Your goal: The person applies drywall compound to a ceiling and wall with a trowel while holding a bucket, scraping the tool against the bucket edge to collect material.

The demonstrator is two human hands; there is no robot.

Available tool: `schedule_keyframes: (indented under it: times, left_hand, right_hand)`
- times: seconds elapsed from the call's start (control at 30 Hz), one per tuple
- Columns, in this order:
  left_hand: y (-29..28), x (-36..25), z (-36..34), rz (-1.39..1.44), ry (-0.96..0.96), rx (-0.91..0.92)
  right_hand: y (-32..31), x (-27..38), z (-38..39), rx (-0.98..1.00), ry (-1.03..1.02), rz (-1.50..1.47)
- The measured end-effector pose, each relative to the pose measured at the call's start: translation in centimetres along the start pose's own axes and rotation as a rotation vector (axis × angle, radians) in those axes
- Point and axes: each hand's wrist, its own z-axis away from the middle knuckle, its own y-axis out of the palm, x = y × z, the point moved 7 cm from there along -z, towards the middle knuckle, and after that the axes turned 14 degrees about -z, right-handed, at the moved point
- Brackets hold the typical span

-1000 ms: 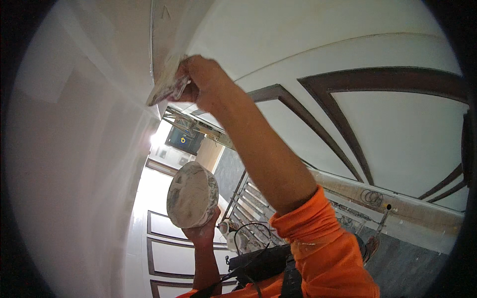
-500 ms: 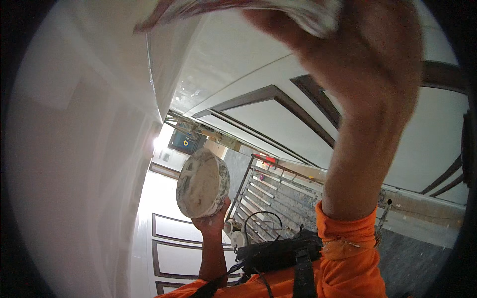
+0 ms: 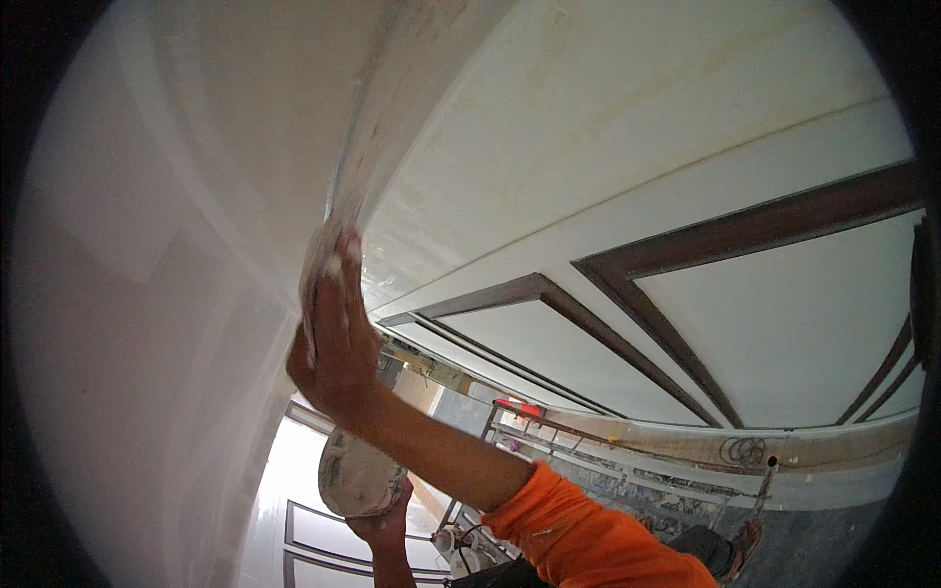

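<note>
My right hand (image 3: 343, 358) is raised ahead, its fingers closed and stretched along a thin, flat, plaster-smeared scraper (image 3: 314, 269). That scraper lies against the pale edge (image 3: 365, 147) where the plastered surface (image 3: 147, 294) on the left meets the white wall (image 3: 549, 127) on the right. Part of the scraper is hidden by my fingers. Lower down, my left hand (image 3: 387, 524) supports a round, shallow bowl (image 3: 358, 480) from its side and underneath. Pale plaster coats the bowl, and my right forearm passes close above it.
Dark trim frames (image 3: 686, 235) stand out on the wall at the right. Below are a metal rack or platform (image 3: 608, 461), a coil of cable (image 3: 743, 451) and a red object (image 3: 520, 408). White containers (image 3: 461, 554) stand near my left arm. A shoe (image 3: 745, 544) shows at lower right.
My right hand has swung from the upper right down and left, bringing the scraper onto the edge. The bowl in my left hand sits lower in view, and the view has shifted.
</note>
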Motion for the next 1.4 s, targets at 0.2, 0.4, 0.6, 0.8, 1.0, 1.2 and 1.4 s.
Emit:
schedule_keyframes:
  times: [0.2, 0.4, 0.6, 0.8, 1.0, 1.2, 1.4]
  left_hand:
    - [-0.4, -0.2, 0.1, 0.038, -0.019, -0.029]
    - [0.4, 1.3, -2.0, -0.238, 0.004, 0.050]
    - [-4.2, 0.4, -4.5, -0.591, 0.130, 0.033]
    - [-7.5, -0.6, -8.0, -1.351, 0.566, -0.071]
    - [-9.1, -0.8, -10.4, -0.916, 0.394, -0.036]
    - [-9.3, 0.2, -10.3, -0.747, 0.308, 0.164]
    - [-8.9, 0.3, -10.4, -1.080, 0.374, 0.146]
  right_hand:
    - [-9.5, 2.4, -2.3, -0.087, 0.264, 0.271]
    - [-10.7, 5.8, -15.0, -0.105, -0.274, 0.129]
    - [-7.7, 3.2, -8.4, -0.047, -0.564, 0.006]
    - [-7.2, -0.6, -2.7, -0.039, -0.479, 0.033]
    - [-5.3, -4.9, 2.4, 0.033, -0.449, 0.052]
    - [-3.5, -8.8, 7.5, 0.131, -0.316, 0.083]
    - [-5.6, -13.3, 11.7, 0.129, 0.295, 0.070]
